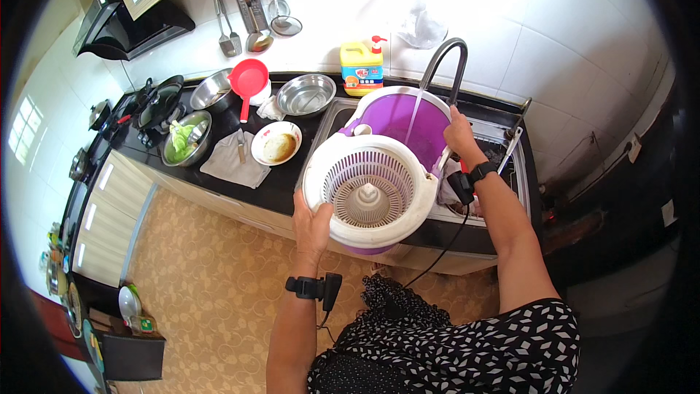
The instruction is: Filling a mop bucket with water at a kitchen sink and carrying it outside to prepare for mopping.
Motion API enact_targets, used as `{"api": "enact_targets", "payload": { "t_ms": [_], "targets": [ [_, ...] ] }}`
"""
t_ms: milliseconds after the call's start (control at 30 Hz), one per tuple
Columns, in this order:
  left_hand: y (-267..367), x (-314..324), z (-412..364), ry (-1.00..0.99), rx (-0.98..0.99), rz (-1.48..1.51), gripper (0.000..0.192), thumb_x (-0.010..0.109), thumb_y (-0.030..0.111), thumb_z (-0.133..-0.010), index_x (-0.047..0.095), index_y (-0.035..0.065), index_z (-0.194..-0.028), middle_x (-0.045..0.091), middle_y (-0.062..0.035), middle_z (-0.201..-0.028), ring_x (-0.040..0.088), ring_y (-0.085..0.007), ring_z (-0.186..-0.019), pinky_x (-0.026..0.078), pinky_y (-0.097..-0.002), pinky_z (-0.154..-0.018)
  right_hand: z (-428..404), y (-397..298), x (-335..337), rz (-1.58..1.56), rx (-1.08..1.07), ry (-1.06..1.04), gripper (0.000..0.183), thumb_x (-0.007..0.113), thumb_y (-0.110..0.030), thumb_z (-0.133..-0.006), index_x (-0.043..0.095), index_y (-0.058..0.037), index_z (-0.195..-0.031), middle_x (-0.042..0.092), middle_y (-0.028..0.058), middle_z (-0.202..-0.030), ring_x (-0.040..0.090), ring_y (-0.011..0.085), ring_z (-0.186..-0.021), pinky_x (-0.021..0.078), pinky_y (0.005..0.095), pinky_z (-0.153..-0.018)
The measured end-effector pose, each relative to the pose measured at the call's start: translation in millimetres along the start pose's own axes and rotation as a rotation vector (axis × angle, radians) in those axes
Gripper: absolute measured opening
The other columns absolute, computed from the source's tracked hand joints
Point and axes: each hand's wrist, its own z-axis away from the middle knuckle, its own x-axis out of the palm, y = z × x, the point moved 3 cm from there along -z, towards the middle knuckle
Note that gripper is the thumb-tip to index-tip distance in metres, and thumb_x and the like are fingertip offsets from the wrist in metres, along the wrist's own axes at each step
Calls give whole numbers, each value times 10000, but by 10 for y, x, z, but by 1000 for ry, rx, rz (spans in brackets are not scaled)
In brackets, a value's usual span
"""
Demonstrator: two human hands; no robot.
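A purple and white mop bucket (402,120) rests over the sink, tilted towards me. Its white spin basket (369,189), slotted around a central cone, is on the near side. My left hand (313,224) grips the basket's outer rim at the lower left, thumb on top. Water runs from the curved dark faucet (462,60) into the purple compartment. My right hand (462,134) is at the bucket's far right rim, just below the faucet's base; its fingers are partly hidden, so whether it holds the rim or the faucet is unclear.
Left of the sink (334,112) are a stained bowl (276,143), a knife (241,148) on a cloth (227,167), metal bowls including one with greens (183,139), and a red dipper (249,79). A detergent jug (361,68) stands behind. A cable (445,246) hangs from my right wrist.
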Motion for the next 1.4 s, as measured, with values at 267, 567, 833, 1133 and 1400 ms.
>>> {"api": "enact_targets", "payload": {
  "t_ms": [267,567,833,1133,1400],
  "targets": [
    [-23,9,-2,17,-18,17,516,550,161,-745,439,-32,-1210,590,-175,-1069,575,-232,-939,455,-343,-832,-4,8,3,2,12,-22,296,473,-18,-784,480,8,-1079,564,282,-1001,540,463,-975,449,491,-836],
    [-20,7,-8,12,-34,-18,506,551,161,-749,439,-39,-1199,588,-174,-1066,571,-229,-939,455,-342,-832,1,33,1,-11,-1,4,339,482,-20,-777,476,17,-1114,563,285,-1005,539,455,-986,448,479,-844],
    [14,28,70,0,-18,87,479,516,67,-773,411,-54,-1225,542,-148,-1125,536,-188,-986,442,-312,-854,48,46,32,-42,-6,-16,461,494,-26,-779,444,13,-1235,544,272,-1062,551,442,-972,466,462,-815],
    [-81,-53,176,15,-76,166,544,552,100,-805,368,-30,-1300,522,-132,-1170,519,-198,-1028,425,-333,-897,255,-103,-66,-133,-164,29,603,513,-31,-777,312,29,-1342,474,256,-1141,517,436,-1009,454,453,-855],
    [192,80,164,37,-173,107,697,599,235,-777,321,-35,-1357,505,-143,-1221,510,-215,-1090,405,-342,-944,331,-258,-309,-299,-150,10,620,471,31,-752,289,107,-1341,390,294,-1253,480,462,-1067,436,455,-892]
  ]
}}
